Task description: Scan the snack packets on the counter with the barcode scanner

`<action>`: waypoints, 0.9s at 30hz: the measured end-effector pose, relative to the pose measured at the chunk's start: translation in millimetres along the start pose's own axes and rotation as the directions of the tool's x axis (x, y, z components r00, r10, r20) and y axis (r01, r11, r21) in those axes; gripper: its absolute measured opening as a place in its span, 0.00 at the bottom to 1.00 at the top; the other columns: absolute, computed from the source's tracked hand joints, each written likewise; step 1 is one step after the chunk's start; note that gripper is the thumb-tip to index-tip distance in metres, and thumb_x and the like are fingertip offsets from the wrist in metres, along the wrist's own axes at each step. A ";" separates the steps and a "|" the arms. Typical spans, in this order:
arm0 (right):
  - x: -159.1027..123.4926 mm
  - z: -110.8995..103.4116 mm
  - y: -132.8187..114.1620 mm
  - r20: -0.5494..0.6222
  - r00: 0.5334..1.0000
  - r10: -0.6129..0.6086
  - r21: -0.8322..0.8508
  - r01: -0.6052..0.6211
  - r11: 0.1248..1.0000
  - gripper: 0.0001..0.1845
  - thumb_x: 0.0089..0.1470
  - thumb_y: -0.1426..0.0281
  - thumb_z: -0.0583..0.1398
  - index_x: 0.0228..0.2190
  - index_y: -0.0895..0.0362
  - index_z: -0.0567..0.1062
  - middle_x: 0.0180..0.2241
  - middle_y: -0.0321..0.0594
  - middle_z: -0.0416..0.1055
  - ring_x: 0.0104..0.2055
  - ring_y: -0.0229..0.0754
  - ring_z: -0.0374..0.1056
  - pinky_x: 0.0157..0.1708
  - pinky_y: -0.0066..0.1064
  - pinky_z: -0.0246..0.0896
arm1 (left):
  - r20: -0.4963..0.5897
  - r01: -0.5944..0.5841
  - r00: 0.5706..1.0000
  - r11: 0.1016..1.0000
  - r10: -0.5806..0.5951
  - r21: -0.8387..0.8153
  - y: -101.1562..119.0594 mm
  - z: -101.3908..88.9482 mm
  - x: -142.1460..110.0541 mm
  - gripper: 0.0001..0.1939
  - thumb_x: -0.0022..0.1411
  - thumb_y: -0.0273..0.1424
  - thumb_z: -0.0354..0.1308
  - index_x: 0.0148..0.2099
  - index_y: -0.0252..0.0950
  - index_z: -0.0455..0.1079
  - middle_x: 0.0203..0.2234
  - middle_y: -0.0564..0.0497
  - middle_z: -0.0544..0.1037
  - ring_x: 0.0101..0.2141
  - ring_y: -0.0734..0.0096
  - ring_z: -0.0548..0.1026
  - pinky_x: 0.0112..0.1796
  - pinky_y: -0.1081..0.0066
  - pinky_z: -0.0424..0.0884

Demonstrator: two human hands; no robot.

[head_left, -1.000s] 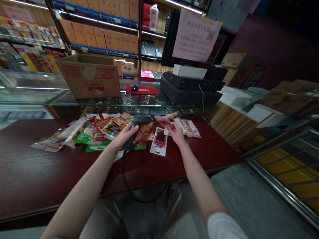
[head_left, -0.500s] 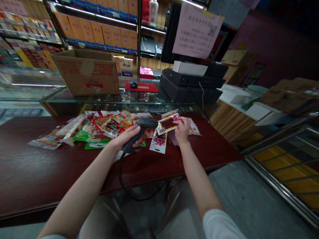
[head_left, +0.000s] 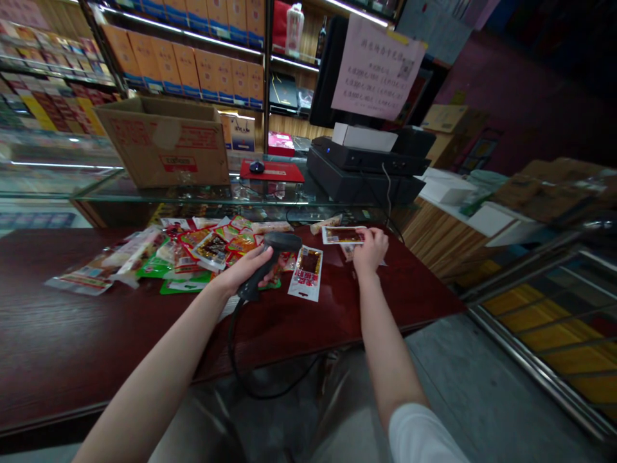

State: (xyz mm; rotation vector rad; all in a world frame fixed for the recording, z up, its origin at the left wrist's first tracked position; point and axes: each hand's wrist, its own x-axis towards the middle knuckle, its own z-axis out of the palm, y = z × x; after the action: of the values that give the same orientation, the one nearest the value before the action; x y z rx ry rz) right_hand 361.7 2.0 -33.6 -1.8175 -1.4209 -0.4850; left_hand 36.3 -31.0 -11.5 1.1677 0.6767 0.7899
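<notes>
Head view: your left hand (head_left: 245, 270) is wrapped around a barcode scanner (head_left: 282, 242) at twelve o'clock, and your right hand (head_left: 371, 252) pinches a snack packet (head_left: 343, 235) at one o'clock. Snagging the scanner's cord (head_left: 231, 341) could scatter the loose packets (head_left: 207, 251).

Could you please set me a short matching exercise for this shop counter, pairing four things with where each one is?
Things:
1. Handheld barcode scanner
2. Computer mouse
3. Cardboard box
4. Flat food packet

Places:
A. In the right hand
B. On a red mat
C. In the left hand
D. On a glass counter, left of the mat

Pairs: 1-C, 2-B, 3-D, 4-A.
</notes>
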 end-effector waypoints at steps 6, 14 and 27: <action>17.7 -1.2 43.6 0.182 0.975 0.131 -0.257 -0.081 0.963 0.19 0.56 0.73 0.52 0.42 0.59 0.80 0.49 0.56 0.68 0.50 0.60 0.59 0.46 0.51 0.53 | -0.162 -0.088 0.984 0.990 0.070 -0.107 5.5 -11.6 2.4 0.26 0.52 0.49 0.66 0.41 0.35 0.64 0.22 0.55 0.69 0.17 0.80 0.65 0.15 0.80 0.59; 45.0 39.7 26.6 0.446 0.892 -0.075 -0.140 0.152 0.978 0.21 0.58 0.74 0.51 0.50 0.58 0.74 0.52 0.51 0.70 0.52 0.55 0.63 0.51 0.45 0.55 | -0.196 -0.108 0.978 0.983 0.078 -0.147 12.3 -19.5 0.3 0.25 0.52 0.50 0.66 0.39 0.34 0.65 0.21 0.54 0.70 0.17 0.80 0.64 0.15 0.80 0.60; 68.2 98.2 -17.6 0.598 0.762 -0.249 -0.115 0.388 0.914 0.19 0.55 0.73 0.60 0.49 0.56 0.71 0.53 0.54 0.63 0.55 0.56 0.58 0.53 0.46 0.53 | -0.191 -0.069 0.981 0.990 0.046 -0.121 13.2 -16.0 -0.5 0.26 0.53 0.51 0.65 0.41 0.36 0.64 0.18 0.57 0.67 0.17 0.80 0.64 0.15 0.80 0.60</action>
State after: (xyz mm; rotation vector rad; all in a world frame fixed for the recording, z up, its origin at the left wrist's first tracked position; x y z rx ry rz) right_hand 351.0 122.0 -42.7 -2.0115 -2.2006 -0.2821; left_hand 20.7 -20.4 -2.9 1.0088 0.7391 0.9869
